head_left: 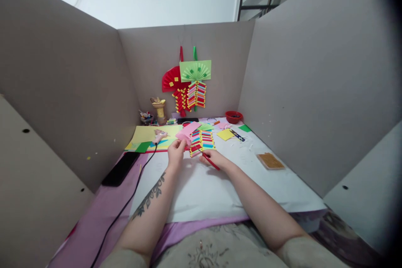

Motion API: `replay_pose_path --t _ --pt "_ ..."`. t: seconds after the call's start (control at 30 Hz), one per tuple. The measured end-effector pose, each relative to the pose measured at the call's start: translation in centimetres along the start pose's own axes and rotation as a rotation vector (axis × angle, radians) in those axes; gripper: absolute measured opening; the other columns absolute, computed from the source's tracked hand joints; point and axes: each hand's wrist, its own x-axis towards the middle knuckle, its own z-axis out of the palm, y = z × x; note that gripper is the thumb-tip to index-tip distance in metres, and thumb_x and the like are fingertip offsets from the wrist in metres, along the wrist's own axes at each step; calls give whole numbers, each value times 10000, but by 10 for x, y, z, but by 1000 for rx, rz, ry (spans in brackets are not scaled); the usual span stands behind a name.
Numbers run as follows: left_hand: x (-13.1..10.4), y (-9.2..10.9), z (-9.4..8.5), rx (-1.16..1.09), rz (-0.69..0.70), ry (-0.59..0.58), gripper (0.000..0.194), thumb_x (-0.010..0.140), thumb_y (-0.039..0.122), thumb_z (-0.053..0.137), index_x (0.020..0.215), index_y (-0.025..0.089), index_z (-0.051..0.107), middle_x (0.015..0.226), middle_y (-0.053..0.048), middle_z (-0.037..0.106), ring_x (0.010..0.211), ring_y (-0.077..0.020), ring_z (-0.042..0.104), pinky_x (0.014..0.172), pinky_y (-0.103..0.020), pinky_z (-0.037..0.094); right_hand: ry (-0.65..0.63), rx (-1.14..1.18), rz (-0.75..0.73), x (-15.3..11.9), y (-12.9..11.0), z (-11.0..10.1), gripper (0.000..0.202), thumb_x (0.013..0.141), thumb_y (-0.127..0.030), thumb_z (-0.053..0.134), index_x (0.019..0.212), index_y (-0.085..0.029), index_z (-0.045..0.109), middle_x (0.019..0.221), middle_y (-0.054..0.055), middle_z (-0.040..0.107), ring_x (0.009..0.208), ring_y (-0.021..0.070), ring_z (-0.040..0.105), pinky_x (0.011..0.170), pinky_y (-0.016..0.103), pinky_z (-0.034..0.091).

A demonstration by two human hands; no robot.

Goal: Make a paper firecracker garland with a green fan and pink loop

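Pinched between the thumb and fingers of my left hand [176,153] is a piece of pink paper [189,129], raised above the table. My right hand [214,159] is closed around red-handled scissors [211,162]; their thin dark tip points left toward the paper. Whether the blades touch the paper is too small to tell. Just behind my hands lies a string of rolled-paper firecrackers [202,140] in red, blue, pink and yellow, partly covered by the pink paper and my fingers.
A pink glue gun [159,135] with a black cord lies left on yellow sheets [143,135]. A black phone-like slab [121,169] rests at the left edge. A red bowl [234,117], blue cutter [238,135] and brown block [270,161] sit right. Paper fans [195,70] hang behind.
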Motion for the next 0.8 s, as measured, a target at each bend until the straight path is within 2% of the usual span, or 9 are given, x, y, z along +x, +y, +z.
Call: replay_pose_path --t 0.4,0.8 --pt "0 -6 0 26 18 -105 248 737 397 596 683 155 612 637 -9 594 607 -127 522 557 -222 389 29 9 32 3 3 4 285 736 -407 577 791 -149 683 627 -7 559 547 91 430 505 203 345" --pt "1 -6 0 35 -8 -129 254 731 409 607 664 164 597 629 0 586 606 -127 527 565 -228 405 23 105 26 -1 -8 2 255 742 -357 554 759 -134 678 573 -16 511 519 78 370 499 198 327"
